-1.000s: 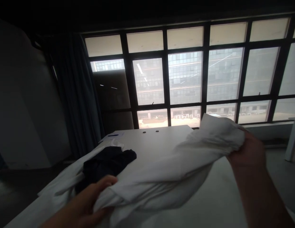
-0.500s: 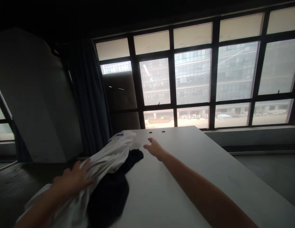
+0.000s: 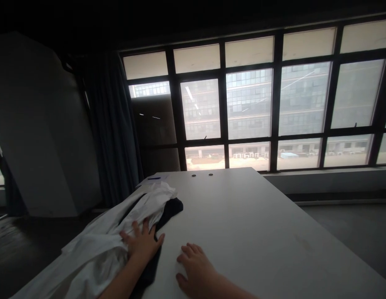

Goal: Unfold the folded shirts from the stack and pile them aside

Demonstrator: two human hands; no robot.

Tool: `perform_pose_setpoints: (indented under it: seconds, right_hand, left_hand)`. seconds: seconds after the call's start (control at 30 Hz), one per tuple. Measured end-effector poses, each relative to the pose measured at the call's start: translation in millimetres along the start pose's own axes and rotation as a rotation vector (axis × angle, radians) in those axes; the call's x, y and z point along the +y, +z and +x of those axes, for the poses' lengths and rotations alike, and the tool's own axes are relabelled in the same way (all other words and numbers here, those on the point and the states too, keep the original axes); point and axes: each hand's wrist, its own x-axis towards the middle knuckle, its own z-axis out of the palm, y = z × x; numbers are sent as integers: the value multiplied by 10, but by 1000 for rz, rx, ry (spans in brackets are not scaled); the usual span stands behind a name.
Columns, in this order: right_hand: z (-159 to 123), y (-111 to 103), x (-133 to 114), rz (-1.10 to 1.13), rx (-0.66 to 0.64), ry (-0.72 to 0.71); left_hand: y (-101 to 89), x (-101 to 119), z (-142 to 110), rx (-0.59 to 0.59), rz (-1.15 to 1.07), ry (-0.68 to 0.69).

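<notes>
A crumpled white garment (image 3: 96, 253) stretches along the left side of the white table (image 3: 236, 220). Under and beside it shows dark navy cloth (image 3: 172, 207); its full shape is hidden. My left hand (image 3: 143, 245) lies with fingers spread on the white garment, its thumb over the dark cloth. To the right of the cloth, my right hand (image 3: 194, 268) is low over the bare tabletop, fingers loosely bent and apart, with nothing in it. Whether it touches the surface I cannot tell.
A blue pen (image 3: 154, 178) lies near the table's far left corner. Two round cable holes (image 3: 211, 175) are at the far edge. Beyond stand a dark blue curtain (image 3: 118, 133), a grey pillar (image 3: 34, 124) and a wall of windows (image 3: 249, 104).
My right hand has drawn back toward me from the far part of the table. My left hand has moved right and is now flat on the cloth. The white garment lies further spread.
</notes>
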Motion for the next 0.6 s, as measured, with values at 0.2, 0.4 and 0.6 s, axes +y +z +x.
perform_pose_setpoints:
  seconds: [0.2, 0.4, 0.6]
  right_hand:
    - [-70, -53, 49, -18, -6, -30]
    - [-69, -53, 76, -32, 9, -60]
    - [-101, -67, 70, -21, 6, -59]
  left_hand:
    - [74, -212, 124, 64, 84, 23]
    - [-204, -343, 9, 12, 162, 123]
    - [-289, -700, -536, 159, 234, 37]
